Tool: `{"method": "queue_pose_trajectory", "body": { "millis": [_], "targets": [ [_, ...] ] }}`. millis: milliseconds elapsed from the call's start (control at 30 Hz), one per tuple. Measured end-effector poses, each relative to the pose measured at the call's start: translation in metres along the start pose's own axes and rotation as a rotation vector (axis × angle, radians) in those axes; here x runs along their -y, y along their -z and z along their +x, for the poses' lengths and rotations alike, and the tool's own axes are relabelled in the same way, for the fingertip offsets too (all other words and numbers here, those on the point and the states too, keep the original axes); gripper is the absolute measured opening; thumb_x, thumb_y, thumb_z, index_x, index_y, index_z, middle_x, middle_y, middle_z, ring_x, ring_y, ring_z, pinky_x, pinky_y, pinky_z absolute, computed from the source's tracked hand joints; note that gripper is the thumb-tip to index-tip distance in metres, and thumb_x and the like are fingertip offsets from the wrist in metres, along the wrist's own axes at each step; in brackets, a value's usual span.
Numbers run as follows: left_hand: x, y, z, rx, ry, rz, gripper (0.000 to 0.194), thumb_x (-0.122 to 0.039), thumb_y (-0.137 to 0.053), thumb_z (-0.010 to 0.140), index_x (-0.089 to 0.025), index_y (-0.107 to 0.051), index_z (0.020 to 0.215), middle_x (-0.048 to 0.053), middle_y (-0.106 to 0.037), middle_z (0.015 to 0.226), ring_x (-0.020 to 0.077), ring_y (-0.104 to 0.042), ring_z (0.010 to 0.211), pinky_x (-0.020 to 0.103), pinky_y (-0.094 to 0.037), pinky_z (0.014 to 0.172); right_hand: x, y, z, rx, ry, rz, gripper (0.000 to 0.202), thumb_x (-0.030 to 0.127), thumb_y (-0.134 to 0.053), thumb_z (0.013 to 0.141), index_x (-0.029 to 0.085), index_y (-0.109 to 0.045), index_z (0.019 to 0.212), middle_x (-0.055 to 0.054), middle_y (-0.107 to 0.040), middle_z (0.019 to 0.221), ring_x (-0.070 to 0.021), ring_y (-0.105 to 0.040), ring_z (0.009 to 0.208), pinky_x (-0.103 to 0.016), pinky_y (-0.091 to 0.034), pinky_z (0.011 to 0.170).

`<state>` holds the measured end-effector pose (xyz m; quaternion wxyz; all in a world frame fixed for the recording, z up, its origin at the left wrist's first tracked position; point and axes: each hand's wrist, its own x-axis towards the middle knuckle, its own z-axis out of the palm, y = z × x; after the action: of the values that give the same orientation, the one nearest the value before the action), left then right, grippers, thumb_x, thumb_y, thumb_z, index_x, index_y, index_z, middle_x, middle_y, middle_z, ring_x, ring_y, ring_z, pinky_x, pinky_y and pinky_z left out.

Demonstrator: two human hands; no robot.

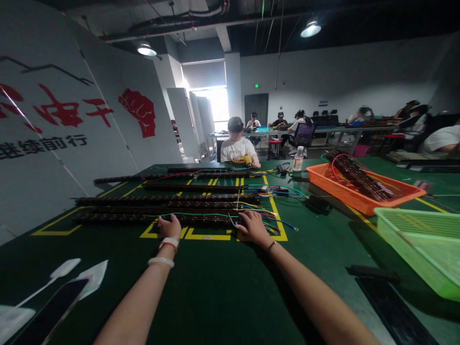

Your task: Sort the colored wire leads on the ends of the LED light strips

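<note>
Several long black cable bundles lie side by side across the green table. The nearest wire harness (204, 220) has a green wire running along its top and coloured wires with ring terminals fanning out at its right end. My left hand (170, 227) is closed around this harness left of its middle. Near the right end, my right hand (254, 226) bends its fingers over the same harness, thumb toward me. Beside those fingertips a pale cable tie (231, 219) sticks up; whether they touch it is unclear. Another thin white tie (237, 197) stands just behind.
Yellow tape (208, 237) marks the table (215, 287). At right are an orange basket (362, 207) holding a black bundle and a green basket (413, 249). A phone (53, 311) lies front left. Across the table sits a person (237, 146) near a yellow tool (247, 159).
</note>
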<state>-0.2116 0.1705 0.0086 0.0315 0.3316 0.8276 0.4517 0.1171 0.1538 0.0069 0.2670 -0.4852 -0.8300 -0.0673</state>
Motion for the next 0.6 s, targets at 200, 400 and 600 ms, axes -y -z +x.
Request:
{"method": "queue_pose_trajectory", "body": {
  "millis": [200, 400, 600],
  "targets": [
    [-0.003, -0.001, -0.002, -0.045, 0.059, -0.042, 0.059, -0.038, -0.041, 0.085, -0.007, -0.027, 0.134, 0.027, -0.041, 0.133, 0.0353, -0.043, 0.123, 0.053, -0.032, 0.100, -0.067, 0.015, 0.051, 0.005, -0.150, -0.055, 0.038, 0.033, -0.041, 0.093, 0.014, -0.049, 0.125, -0.014, -0.053, 0.122, -0.0235, -0.046, 0.113, -0.035, -0.032, 0.094],
    [0.003, -0.002, 0.002, -0.032, 0.058, -0.073, 0.058, -0.034, -0.046, 0.084, -0.010, -0.028, 0.134, 0.024, -0.043, 0.133, 0.0338, -0.042, 0.124, 0.051, -0.031, 0.101, -0.113, -0.005, 0.081, 0.125, -0.246, -0.106, 0.041, 0.039, -0.052, 0.087, 0.011, -0.053, 0.117, -0.016, -0.058, 0.115, -0.0255, -0.051, 0.107, -0.036, -0.033, 0.091],
    [0.013, -0.008, 0.012, 0.024, 0.038, -0.107, 0.058, -0.032, -0.047, 0.084, -0.012, -0.026, 0.135, 0.024, -0.041, 0.134, 0.0319, -0.039, 0.126, 0.047, -0.032, 0.101, -0.121, -0.025, 0.084, 0.212, -0.270, -0.127, 0.043, 0.052, -0.049, 0.085, 0.012, -0.056, 0.102, -0.014, -0.060, 0.103, -0.0222, -0.056, 0.093, -0.030, -0.038, 0.080]
  ]
}}
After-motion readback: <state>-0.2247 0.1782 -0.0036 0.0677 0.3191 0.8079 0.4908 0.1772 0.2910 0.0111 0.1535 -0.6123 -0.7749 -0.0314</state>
